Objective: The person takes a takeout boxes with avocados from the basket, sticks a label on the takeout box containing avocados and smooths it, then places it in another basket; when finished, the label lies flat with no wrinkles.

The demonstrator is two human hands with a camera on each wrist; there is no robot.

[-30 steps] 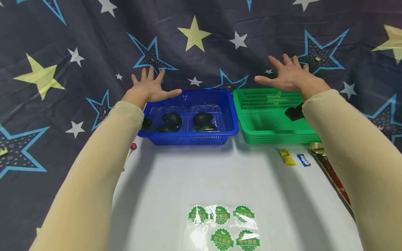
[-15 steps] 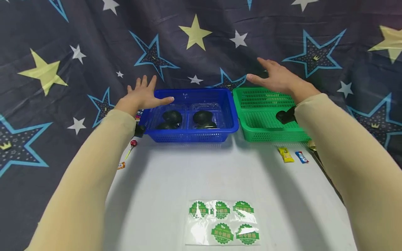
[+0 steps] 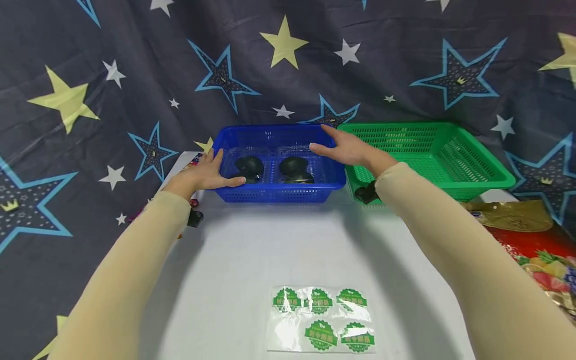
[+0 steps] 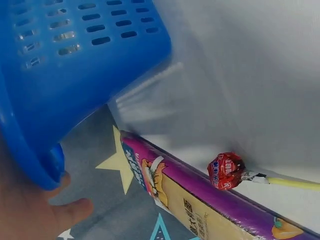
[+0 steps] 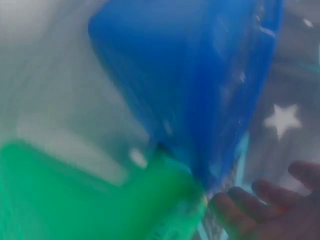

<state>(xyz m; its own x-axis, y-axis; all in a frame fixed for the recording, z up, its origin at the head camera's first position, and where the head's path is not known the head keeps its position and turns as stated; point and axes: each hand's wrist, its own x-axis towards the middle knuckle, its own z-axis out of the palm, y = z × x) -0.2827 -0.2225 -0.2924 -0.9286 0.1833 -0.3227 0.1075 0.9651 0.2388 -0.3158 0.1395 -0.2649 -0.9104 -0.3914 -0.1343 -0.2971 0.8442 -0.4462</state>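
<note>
Head view shows a blue basket (image 3: 279, 194) at the far side of the white tabletop (image 3: 270, 250), with a hand at each end. The left hand (image 3: 200, 172) is at its left end, fingers spread, the thumb stretched along the near left corner. Left-wrist view puts that hand beside the rim, but whether it presses on the plastic cannot be told. The right hand (image 3: 348, 149) is over the basket's right end, its fingers extended and pinching nothing, thumb pointing left; contact with the rim is unclear, and right-wrist view is blurred.

Inside the blue basket, clear plastic containers (image 3: 315, 167) sit side by side, left and right, holding dark rounded items (image 3: 293, 166). A green basket (image 3: 479, 157) stands just to the right, partly behind the right sleeve (image 3: 432, 215). Farther right and nearer lies a red and gold bag (image 3: 531, 240) printed with fruit. Near the middle of the near side is a clear sheet (image 3: 288, 340) with five green round stickers (image 3: 321, 336). At the left, a red lollipop (image 4: 226, 171) lies beside a purple package (image 4: 185, 185). Behind everything hangs a dark star-patterned curtain (image 3: 382, 30).
</note>
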